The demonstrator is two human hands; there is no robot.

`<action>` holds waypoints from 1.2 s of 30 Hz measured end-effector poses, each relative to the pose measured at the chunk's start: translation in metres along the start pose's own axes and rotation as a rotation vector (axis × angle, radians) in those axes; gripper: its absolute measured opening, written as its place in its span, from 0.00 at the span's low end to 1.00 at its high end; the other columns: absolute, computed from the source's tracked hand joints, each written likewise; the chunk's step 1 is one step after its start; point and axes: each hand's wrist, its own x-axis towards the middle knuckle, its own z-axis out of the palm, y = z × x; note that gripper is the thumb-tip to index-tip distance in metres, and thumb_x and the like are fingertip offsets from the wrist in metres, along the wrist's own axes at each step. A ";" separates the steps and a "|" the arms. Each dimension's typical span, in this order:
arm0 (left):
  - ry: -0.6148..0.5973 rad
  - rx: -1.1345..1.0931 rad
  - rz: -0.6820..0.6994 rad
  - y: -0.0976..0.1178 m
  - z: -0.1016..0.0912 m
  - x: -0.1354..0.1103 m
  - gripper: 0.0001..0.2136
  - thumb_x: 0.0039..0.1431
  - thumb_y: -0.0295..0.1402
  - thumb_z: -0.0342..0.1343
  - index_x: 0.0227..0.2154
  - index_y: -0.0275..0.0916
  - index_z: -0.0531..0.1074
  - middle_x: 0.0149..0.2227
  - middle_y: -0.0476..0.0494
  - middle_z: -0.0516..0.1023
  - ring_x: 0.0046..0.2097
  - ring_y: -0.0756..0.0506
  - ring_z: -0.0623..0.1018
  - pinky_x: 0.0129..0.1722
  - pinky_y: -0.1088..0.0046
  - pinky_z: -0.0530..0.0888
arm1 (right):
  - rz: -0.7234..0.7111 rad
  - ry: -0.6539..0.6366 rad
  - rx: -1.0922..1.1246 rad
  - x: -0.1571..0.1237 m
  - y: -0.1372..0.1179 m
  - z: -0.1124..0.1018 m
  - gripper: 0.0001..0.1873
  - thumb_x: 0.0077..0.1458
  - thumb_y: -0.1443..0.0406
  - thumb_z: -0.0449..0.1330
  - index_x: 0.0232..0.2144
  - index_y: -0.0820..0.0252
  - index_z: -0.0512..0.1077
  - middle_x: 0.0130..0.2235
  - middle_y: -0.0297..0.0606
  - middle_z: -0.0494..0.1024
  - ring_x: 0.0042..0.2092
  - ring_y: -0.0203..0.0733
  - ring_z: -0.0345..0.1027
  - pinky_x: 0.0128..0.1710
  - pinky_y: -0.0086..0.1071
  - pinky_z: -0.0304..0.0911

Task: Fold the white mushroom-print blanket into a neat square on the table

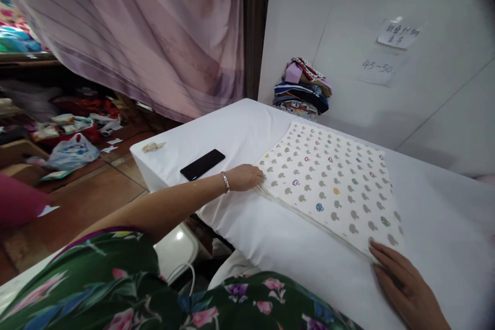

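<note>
A white cloth [320,180] printed with grey, blue, yellow, green and red mushroom shapes lies folded flat in layers on the white-covered table [305,258]. At its near left corner, my left hand [244,177] is closed on the layered edge, with a silver bracelet at the wrist. My right hand [402,281] grips the near right corner, fingertips on top of the fabric; the thumb is partly hidden. Beyond the left forearm lies a black phone [203,164], apart from the cloth.
A small beige crumpled thing [153,147] sits at the table's left corner. Folded fabrics [301,90] are stacked by the white wall, where handwritten papers [398,34] hang. A pinkish curtain [185,36] hangs behind. Bags [73,152] and boxes clutter the floor at left.
</note>
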 end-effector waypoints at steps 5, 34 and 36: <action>0.032 -0.048 0.001 0.001 -0.001 -0.006 0.10 0.55 0.23 0.45 0.34 0.39 0.70 0.40 0.43 0.75 0.41 0.46 0.72 0.40 0.71 0.66 | 0.028 -0.037 0.001 -0.001 0.000 -0.001 0.22 0.53 0.60 0.54 0.51 0.53 0.67 0.55 0.38 0.66 0.54 0.50 0.61 0.51 0.45 0.61; 0.168 -0.085 0.010 0.015 -0.003 -0.023 0.15 0.54 0.21 0.44 0.42 0.39 0.67 0.39 0.41 0.73 0.41 0.46 0.71 0.45 0.65 0.66 | -0.052 -0.085 -0.125 -0.007 0.002 -0.014 0.25 0.53 0.61 0.52 0.55 0.48 0.62 0.57 0.35 0.64 0.55 0.52 0.61 0.48 0.46 0.66; 0.192 -0.105 0.049 0.014 -0.005 -0.021 0.16 0.56 0.21 0.43 0.45 0.40 0.65 0.41 0.41 0.73 0.43 0.46 0.71 0.47 0.63 0.65 | -0.084 -0.062 -0.170 -0.010 0.005 -0.013 0.26 0.52 0.61 0.53 0.55 0.48 0.62 0.57 0.35 0.64 0.55 0.51 0.61 0.47 0.46 0.67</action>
